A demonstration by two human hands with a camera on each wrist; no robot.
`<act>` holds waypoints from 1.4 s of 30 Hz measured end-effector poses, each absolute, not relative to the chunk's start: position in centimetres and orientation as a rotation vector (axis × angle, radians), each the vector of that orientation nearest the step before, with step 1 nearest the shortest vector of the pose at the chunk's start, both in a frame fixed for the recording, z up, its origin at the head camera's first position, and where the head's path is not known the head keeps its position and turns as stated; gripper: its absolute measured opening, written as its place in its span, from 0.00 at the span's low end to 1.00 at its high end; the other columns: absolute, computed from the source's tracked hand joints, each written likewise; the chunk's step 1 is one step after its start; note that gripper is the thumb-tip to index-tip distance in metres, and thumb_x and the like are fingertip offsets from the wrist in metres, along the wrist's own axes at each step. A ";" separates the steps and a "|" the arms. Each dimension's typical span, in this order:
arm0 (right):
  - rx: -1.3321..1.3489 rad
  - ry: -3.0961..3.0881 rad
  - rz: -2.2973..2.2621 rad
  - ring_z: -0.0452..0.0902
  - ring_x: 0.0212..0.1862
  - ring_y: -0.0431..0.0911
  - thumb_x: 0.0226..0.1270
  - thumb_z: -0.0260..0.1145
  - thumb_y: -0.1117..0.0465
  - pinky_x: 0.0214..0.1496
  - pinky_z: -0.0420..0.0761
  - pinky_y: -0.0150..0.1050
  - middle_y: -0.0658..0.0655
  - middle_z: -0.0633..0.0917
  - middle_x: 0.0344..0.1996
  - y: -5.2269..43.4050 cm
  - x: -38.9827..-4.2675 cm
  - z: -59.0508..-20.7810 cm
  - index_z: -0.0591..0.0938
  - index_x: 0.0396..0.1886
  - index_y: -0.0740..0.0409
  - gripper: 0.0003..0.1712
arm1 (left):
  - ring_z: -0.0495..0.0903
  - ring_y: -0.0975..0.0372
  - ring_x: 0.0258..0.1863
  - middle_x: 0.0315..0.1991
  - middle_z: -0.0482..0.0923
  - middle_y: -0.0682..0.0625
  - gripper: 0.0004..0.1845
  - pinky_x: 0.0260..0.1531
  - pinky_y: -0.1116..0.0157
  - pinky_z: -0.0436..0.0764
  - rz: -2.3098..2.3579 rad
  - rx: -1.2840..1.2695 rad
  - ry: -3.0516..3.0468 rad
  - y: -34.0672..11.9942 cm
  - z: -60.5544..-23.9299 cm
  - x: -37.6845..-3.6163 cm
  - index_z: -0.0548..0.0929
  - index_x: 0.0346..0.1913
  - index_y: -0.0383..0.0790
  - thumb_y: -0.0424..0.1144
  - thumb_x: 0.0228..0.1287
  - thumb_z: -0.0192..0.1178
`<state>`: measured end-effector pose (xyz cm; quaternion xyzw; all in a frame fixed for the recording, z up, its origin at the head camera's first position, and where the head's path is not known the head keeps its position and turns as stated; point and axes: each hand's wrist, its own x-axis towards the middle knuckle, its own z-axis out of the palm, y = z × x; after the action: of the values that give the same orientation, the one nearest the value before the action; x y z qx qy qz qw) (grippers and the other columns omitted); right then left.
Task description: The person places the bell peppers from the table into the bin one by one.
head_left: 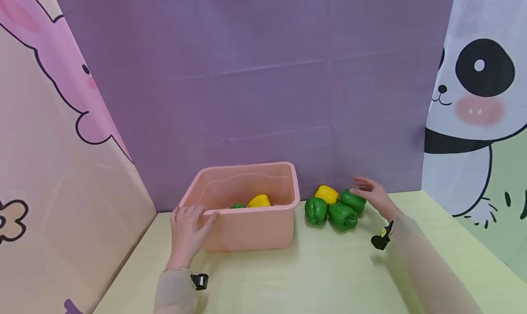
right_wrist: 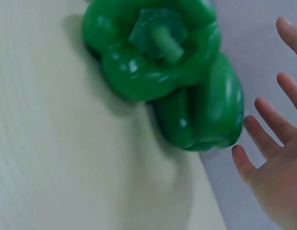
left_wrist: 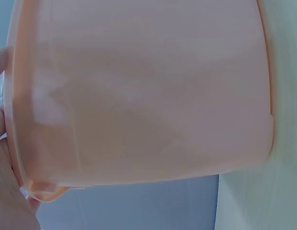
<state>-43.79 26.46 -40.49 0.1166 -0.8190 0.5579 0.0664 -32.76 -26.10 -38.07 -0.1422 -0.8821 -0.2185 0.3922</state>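
- To your right hand's (head_left: 373, 196) left, the clustered peppers (head_left: 343, 216) bar a low path; you could pass above them.
- Between the left green pepper (head_left: 316, 211) and the pink bin (head_left: 249, 229), you have only a narrow gap.
- Behind both—the purple backdrop (head_left: 263, 99).
- The bin's top is open to you, but your left hand (head_left: 189, 229) occupies its near-left rim.
- Nearer you, between your forearms—bare counter (head_left: 304, 277).

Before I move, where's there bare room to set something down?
The widest bare patch of table lies in front of the bin and peppers, between your left sleeve and right sleeve. More shows right of the right sleeve, toward the panda panel. It's crowded where four peppers bunch beside the bin, your right hand close by.
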 end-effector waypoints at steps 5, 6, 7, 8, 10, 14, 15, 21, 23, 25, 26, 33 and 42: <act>0.313 -2.491 1.692 0.55 0.68 0.68 0.65 0.68 0.51 0.67 0.57 0.62 0.74 0.60 0.68 26.6 -44.5 -41.8 0.59 0.72 0.66 0.45 | 0.72 0.46 0.48 0.38 0.81 0.43 0.16 0.62 0.40 0.50 -0.541 -0.371 -2.223 -26.2 -38.1 -32.9 0.81 0.38 0.39 0.50 0.62 0.63; 0.304 -2.502 1.688 0.55 0.68 0.68 0.65 0.68 0.51 0.67 0.57 0.62 0.74 0.60 0.69 26.6 -44.6 -42.0 0.58 0.73 0.66 0.45 | 0.72 0.46 0.48 0.38 0.81 0.43 0.16 0.62 0.40 0.51 -0.540 -0.372 -2.221 -26.3 -38.1 -32.9 0.81 0.38 0.39 0.51 0.61 0.63; 0.295 -2.509 1.687 0.54 0.68 0.68 0.65 0.68 0.51 0.67 0.57 0.62 0.74 0.59 0.69 26.6 -44.6 -42.2 0.58 0.73 0.66 0.45 | 0.72 0.46 0.48 0.38 0.81 0.43 0.17 0.62 0.40 0.51 -0.537 -0.373 -2.221 -26.3 -38.1 -33.0 0.81 0.38 0.39 0.51 0.62 0.63; 0.290 -2.520 1.684 0.54 0.68 0.69 0.65 0.68 0.51 0.67 0.57 0.62 0.74 0.59 0.69 26.6 -44.7 -42.3 0.57 0.73 0.66 0.46 | 0.72 0.46 0.48 0.39 0.81 0.43 0.17 0.62 0.40 0.51 -0.536 -0.375 -2.220 -26.3 -38.2 -33.0 0.81 0.38 0.39 0.51 0.62 0.63; 0.280 -2.539 1.678 0.53 0.69 0.69 0.65 0.68 0.51 0.68 0.57 0.62 0.75 0.58 0.69 26.7 -44.8 -42.6 0.56 0.73 0.66 0.46 | 0.72 0.46 0.48 0.39 0.81 0.44 0.17 0.62 0.40 0.50 -0.538 -0.375 -2.222 -26.3 -38.2 -33.0 0.81 0.39 0.39 0.52 0.62 0.63; 0.268 -2.564 1.676 0.52 0.69 0.69 0.64 0.68 0.50 0.68 0.56 0.63 0.75 0.57 0.69 27.1 -45.4 -43.3 0.56 0.74 0.65 0.47 | 0.72 0.46 0.48 0.39 0.81 0.44 0.17 0.63 0.41 0.49 -0.543 -0.378 -2.224 -26.3 -38.2 -33.1 0.81 0.39 0.40 0.52 0.62 0.63; 0.266 -2.567 1.674 0.52 0.69 0.69 0.64 0.69 0.50 0.67 0.56 0.63 0.75 0.57 0.69 27.1 -45.5 -43.5 0.56 0.74 0.64 0.48 | 0.72 0.47 0.48 0.39 0.81 0.45 0.17 0.63 0.41 0.49 -0.543 -0.378 -2.223 -26.2 -38.2 -33.1 0.81 0.39 0.40 0.52 0.62 0.63; 0.274 -2.579 1.682 0.50 0.70 0.69 0.63 0.69 0.50 0.67 0.55 0.64 0.75 0.56 0.70 26.9 -45.4 -43.6 0.55 0.74 0.63 0.48 | 0.72 0.46 0.49 0.39 0.81 0.44 0.16 0.63 0.41 0.50 -0.540 -0.377 -2.218 -26.2 -38.2 -33.0 0.81 0.39 0.41 0.52 0.61 0.63; 0.281 -2.579 1.691 0.49 0.70 0.69 0.64 0.69 0.51 0.67 0.55 0.65 0.75 0.55 0.70 26.7 -45.4 -43.6 0.54 0.75 0.63 0.48 | 0.72 0.46 0.50 0.39 0.81 0.44 0.16 0.63 0.41 0.50 -0.542 -0.373 -2.217 -26.2 -38.2 -33.0 0.82 0.39 0.41 0.52 0.61 0.63; 0.282 -2.572 1.708 0.49 0.70 0.69 0.64 0.69 0.51 0.67 0.54 0.65 0.75 0.55 0.70 26.5 -45.5 -43.7 0.54 0.75 0.63 0.48 | 0.72 0.46 0.49 0.39 0.81 0.44 0.16 0.63 0.41 0.50 -0.542 -0.373 -2.216 -26.2 -38.3 -33.0 0.82 0.39 0.41 0.51 0.61 0.63; 0.284 -2.568 1.714 0.49 0.70 0.69 0.63 0.69 0.51 0.68 0.54 0.65 0.75 0.55 0.70 26.5 -45.6 -43.7 0.54 0.75 0.63 0.48 | 0.72 0.46 0.49 0.39 0.81 0.44 0.16 0.63 0.41 0.50 -0.540 -0.372 -2.215 -26.2 -38.3 -33.0 0.82 0.38 0.41 0.51 0.61 0.64; 0.292 -2.534 1.735 0.51 0.69 0.68 0.62 0.70 0.51 0.68 0.54 0.63 0.73 0.56 0.71 25.9 -45.9 -44.1 0.55 0.75 0.62 0.49 | 0.72 0.47 0.48 0.39 0.81 0.45 0.16 0.63 0.41 0.50 -0.539 -0.372 -2.209 -26.3 -38.3 -33.0 0.81 0.38 0.41 0.51 0.61 0.64; 0.236 -2.509 1.792 0.58 0.66 0.66 0.63 0.70 0.52 0.66 0.62 0.57 0.73 0.55 0.70 25.6 -46.0 -45.0 0.54 0.75 0.61 0.49 | 0.72 0.46 0.51 0.41 0.82 0.44 0.16 0.63 0.41 0.49 -0.533 -0.353 -2.231 -26.2 -38.3 -32.7 0.81 0.39 0.40 0.51 0.61 0.64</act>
<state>-45.96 25.60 -45.00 0.0765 -0.8111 0.5793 0.0249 -32.71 -26.24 -38.25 -0.1395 -0.8814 -0.2107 0.3991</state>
